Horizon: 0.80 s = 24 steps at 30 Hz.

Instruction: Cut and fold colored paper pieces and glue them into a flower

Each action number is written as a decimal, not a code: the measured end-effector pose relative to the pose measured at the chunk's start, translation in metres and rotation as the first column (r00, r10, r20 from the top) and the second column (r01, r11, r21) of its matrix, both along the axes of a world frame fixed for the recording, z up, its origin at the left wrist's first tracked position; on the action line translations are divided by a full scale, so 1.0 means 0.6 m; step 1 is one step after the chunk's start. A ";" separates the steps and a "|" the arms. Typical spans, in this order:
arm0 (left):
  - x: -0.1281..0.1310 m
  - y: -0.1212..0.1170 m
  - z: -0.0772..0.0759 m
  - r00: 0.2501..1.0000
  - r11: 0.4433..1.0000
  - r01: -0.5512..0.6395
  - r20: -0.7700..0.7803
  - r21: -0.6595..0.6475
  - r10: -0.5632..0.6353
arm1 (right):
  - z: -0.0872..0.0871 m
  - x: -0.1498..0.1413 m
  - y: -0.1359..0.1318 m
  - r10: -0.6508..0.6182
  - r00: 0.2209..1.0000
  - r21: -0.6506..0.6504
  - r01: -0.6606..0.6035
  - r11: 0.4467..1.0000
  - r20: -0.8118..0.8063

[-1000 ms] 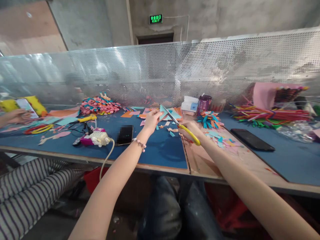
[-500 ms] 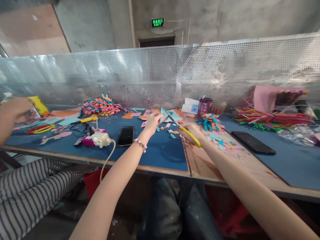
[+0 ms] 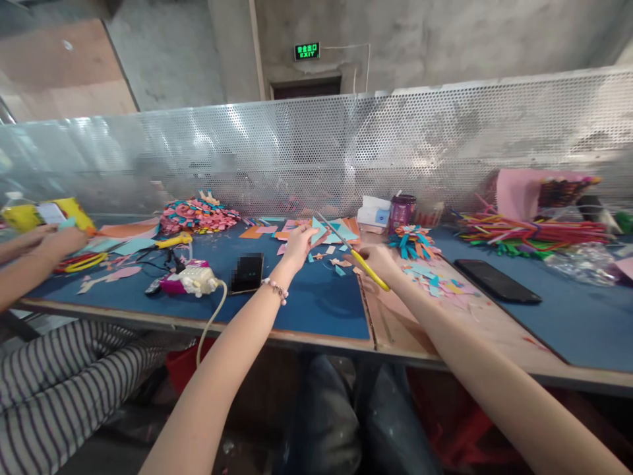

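Observation:
Between the fingers of my left hand (image 3: 298, 247) is a piece of light-blue paper (image 3: 318, 229), held up above the table. Yellow-handled scissors (image 3: 366, 269) are gripped in my right hand (image 3: 380, 262). Their metal blades point up and left, close beside the paper, and look nearly closed; whether they touch it I cannot tell. Behind and below lie light-blue and orange sheets (image 3: 350, 228). Small paper scraps (image 3: 340, 268) are scattered on the blue mat (image 3: 316, 303) under my hands.
A co-worker's hands (image 3: 62, 241) hold light-blue paper at the left. Nearby are a glue gun (image 3: 174, 241), a power strip (image 3: 198, 277) and a phone (image 3: 248, 272). Rightward stand a tissue box (image 3: 373, 214), a purple cup (image 3: 403, 211), paper-strip bundles (image 3: 413, 243) and a black phone (image 3: 496, 280). A perforated metal screen (image 3: 277, 142) runs behind.
The scissors' blades have shifted slightly up and left relative to the paper. My left hand keeps its hold. At the left, the co-worker's hands have lowered toward the table.

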<state>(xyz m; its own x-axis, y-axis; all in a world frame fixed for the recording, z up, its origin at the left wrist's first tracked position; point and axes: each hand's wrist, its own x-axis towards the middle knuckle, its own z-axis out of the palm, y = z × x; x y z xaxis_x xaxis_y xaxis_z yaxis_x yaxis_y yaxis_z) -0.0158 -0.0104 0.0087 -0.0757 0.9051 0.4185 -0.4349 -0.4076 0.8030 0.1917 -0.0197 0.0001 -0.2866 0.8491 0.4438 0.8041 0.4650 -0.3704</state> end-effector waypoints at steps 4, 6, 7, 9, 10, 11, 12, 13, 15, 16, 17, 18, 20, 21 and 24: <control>-0.014 0.017 -0.007 0.996 0.995 -0.089 0.010 -0.037 0.090 | 0.002 0.015 0.015 -0.205 0.979 -0.090 0.205 0.975 0.013; -0.021 0.025 -0.010 0.981 0.977 -0.190 0.032 -0.101 0.194 | -0.001 0.032 0.028 -0.275 0.956 -0.100 0.284 0.953 0.102; -0.024 0.028 -0.010 0.970 0.963 -0.233 0.044 -0.132 0.241 | -0.004 0.041 0.035 -0.308 0.940 -0.092 0.323 0.942 0.147; -0.029 0.032 -0.010 0.947 0.935 -0.302 0.058 -0.184 0.317 | -0.010 0.060 0.050 -0.370 0.901 -0.082 0.396 0.915 0.226; -0.031 0.034 -0.010 0.937 0.923 -0.326 0.056 -0.206 0.344 | -0.013 0.069 0.058 -0.391 0.883 -0.081 0.423 0.902 0.260; -0.032 0.035 -0.010 0.931 0.912 -0.343 0.048 -0.222 0.362 | -0.016 0.078 0.064 -0.404 0.867 -0.083 0.444 0.892 0.292; -0.032 0.035 -0.011 0.928 0.905 -0.354 0.035 -0.236 0.372 | -0.018 0.085 0.070 -0.409 0.854 -0.084 0.456 0.886 0.322; -0.032 0.035 -0.011 0.927 0.900 -0.357 0.021 -0.250 0.373 | -0.020 0.092 0.075 -0.410 0.842 -0.083 0.464 0.882 0.350; -0.030 0.034 -0.011 0.933 0.898 -0.345 0.002 -0.272 0.359 | -0.023 0.102 0.082 -0.416 0.826 -0.073 0.475 0.877 0.379; -0.029 0.033 -0.012 0.936 0.898 -0.338 -0.006 -0.280 0.351 | -0.025 0.105 0.084 -0.418 0.823 -0.071 0.478 0.875 0.385; -0.027 0.032 -0.012 0.940 0.901 -0.330 -0.010 -0.283 0.341 | -0.025 0.108 0.085 -0.420 0.821 -0.070 0.480 0.874 0.386; -0.026 0.031 -0.012 0.939 0.899 -0.334 -0.019 -0.281 0.343 | -0.026 0.110 0.086 -0.422 0.820 -0.071 0.483 0.873 0.386; -0.025 0.030 -0.011 0.936 0.894 -0.344 -0.030 -0.288 0.351 | -0.027 0.112 0.087 -0.428 0.813 -0.082 0.495 0.865 0.395; -0.025 0.029 -0.011 0.936 0.891 -0.343 -0.034 -0.295 0.350 | -0.026 0.113 0.087 -0.429 0.809 -0.088 0.501 0.861 0.402; -0.024 0.030 -0.011 0.938 0.887 -0.342 -0.048 -0.310 0.345 | -0.022 0.117 0.082 -0.421 0.800 -0.095 0.503 0.859 0.427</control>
